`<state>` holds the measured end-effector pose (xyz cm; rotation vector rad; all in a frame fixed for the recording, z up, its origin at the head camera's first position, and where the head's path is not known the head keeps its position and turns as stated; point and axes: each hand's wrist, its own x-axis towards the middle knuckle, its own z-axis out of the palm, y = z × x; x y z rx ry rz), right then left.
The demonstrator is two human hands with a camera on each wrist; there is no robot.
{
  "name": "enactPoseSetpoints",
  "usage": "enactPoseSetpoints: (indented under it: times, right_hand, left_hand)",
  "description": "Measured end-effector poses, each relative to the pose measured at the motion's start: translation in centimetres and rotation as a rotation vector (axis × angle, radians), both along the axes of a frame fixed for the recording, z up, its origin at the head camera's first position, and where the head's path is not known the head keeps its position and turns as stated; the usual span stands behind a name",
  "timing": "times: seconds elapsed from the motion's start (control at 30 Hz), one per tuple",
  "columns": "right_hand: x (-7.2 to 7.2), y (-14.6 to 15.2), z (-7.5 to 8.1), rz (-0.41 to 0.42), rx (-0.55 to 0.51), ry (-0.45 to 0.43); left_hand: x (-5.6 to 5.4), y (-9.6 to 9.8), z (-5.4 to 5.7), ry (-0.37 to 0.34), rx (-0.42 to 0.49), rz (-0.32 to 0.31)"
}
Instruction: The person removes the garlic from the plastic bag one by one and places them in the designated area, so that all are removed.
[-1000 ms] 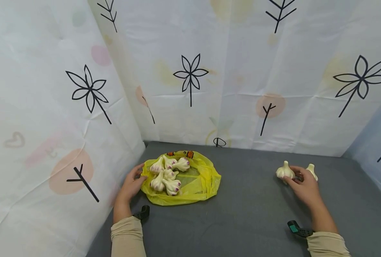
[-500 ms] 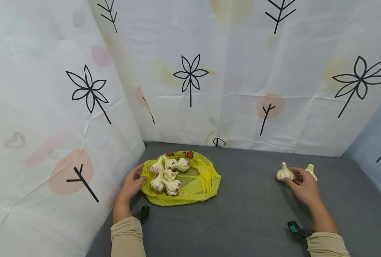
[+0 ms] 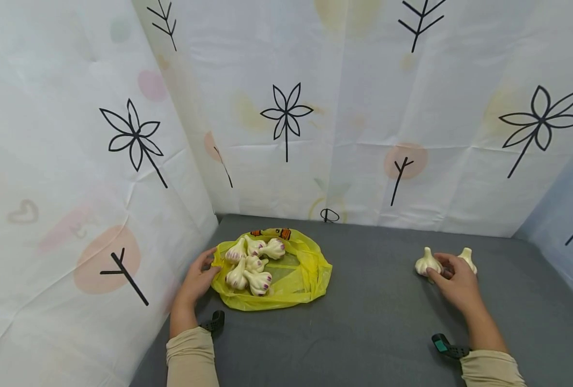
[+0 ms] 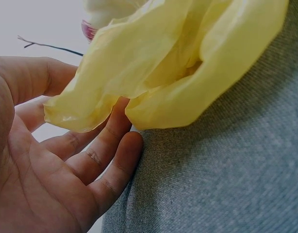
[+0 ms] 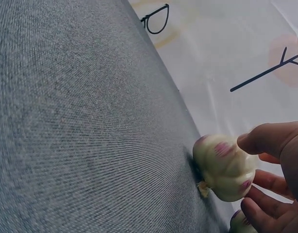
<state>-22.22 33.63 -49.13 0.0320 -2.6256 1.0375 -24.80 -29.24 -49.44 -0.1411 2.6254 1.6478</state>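
In the head view, my left hand (image 3: 201,277) is at the left edge of a yellow plastic bag (image 3: 291,301). The left wrist view shows its fingers (image 4: 103,153) relaxed behind the bag's crumpled edge (image 4: 163,109). Several purple-streaked garlic bulbs (image 3: 259,282) lie inside the bag. On the right, my right hand (image 3: 460,282) holds a white garlic bulb (image 3: 425,264), thumb on one side and fingertips at the other. This bulb (image 5: 224,165) stands on the table, stem up in the head view. Another garlic bulb (image 3: 467,258) stands behind that hand, partly hidden.
A dark grey cloth (image 3: 364,312) covers the table. White curtains (image 3: 364,107) with black drawn flowers and twigs close off the back and sides. Each wrist wears a black strap (image 3: 453,349).
The garlic bulb at my right hand has shifted slightly, its stem tipping a little left. Both hands and the bag have stayed in place.
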Motion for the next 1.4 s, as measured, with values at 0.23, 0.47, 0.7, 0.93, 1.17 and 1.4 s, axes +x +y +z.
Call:
enactPoseSetpoints:
  times: [0.23, 0.47, 0.7, 0.93, 1.17, 1.4]
  right_hand:
    - [0.0, -0.5, 0.9, -0.028, 0.000, 0.034]
    - [0.1, -0.9, 2.3, -0.039, -0.031, 0.033]
    - [0.3, -2.0, 4.1, 0.029, -0.065, 0.035]
    - [0.1, -4.6, 4.6, 0.147, -0.097, 0.072]
    - [-0.7, -7.8, 4.9, 0.220, -0.094, 0.093]
    - [-1.3, -10.9, 4.4, 0.291, -0.125, 0.097]
  left_hand:
    - [-0.2, 0.0, 0.3, -0.016, 0.008, 0.005]
    - [-0.5, -0.2, 0.3, -0.022, 0.007, 0.007]
    - [-0.9, -0.1, 0.4, -0.013, 0.003, 0.008]
    - [-0.6, 0.1, 0.4, -0.007, 0.009, 0.002]
    - [-0.3, 0.0, 0.5, -0.016, 0.003, -0.002]
    - [-0.1, -0.1, 0.3, -0.019, -0.006, -0.003]
